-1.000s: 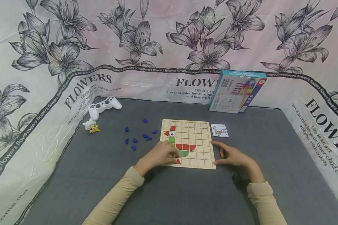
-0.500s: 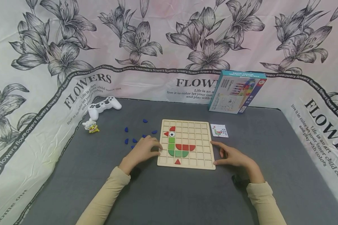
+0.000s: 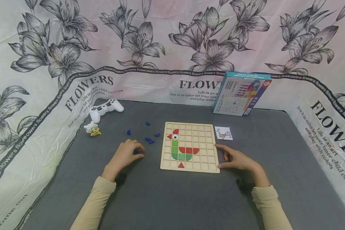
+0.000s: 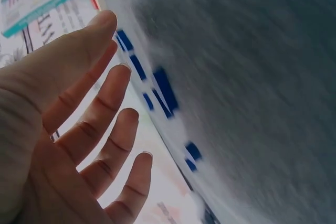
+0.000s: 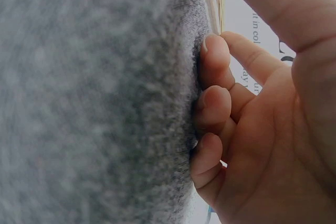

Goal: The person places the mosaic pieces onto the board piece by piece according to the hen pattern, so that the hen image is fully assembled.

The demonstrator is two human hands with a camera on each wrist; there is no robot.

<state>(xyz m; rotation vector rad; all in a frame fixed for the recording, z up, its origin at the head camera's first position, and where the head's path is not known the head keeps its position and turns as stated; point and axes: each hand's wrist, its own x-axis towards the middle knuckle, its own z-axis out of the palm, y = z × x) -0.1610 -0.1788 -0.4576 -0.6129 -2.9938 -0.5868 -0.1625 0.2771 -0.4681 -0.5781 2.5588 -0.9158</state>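
Note:
My left hand [image 3: 124, 156] hovers over the blue half-round pieces left of the board, thumb and fingers apart; in the left wrist view, blue pieces [image 4: 165, 88] lie on the cloth beyond the fingertips. From above, the hand hides some of them. The wooden grid board [image 3: 204, 163] carries a bird figure of red and green pieces [image 3: 181, 156], a round eye piece [image 3: 175, 137] and a red triangle [image 3: 181, 165]. At the board's right edge, the index finger and thumb of my right hand [image 3: 238, 159] touch the wood, its other fingers bent under.
A small pattern card [image 3: 223, 133] lies right of the board. Behind it a teal-topped box [image 3: 241, 94] leans on the flowered cloth. To the far left are a white game controller [image 3: 107, 109] and a small yellow-and-white figurine [image 3: 93, 128]. Dark grey cloth covers the table.
My left hand has left the board's lower left and moved leftward to the blue pieces. A green row on the board, covered before, now shows. The right hand has stayed put.

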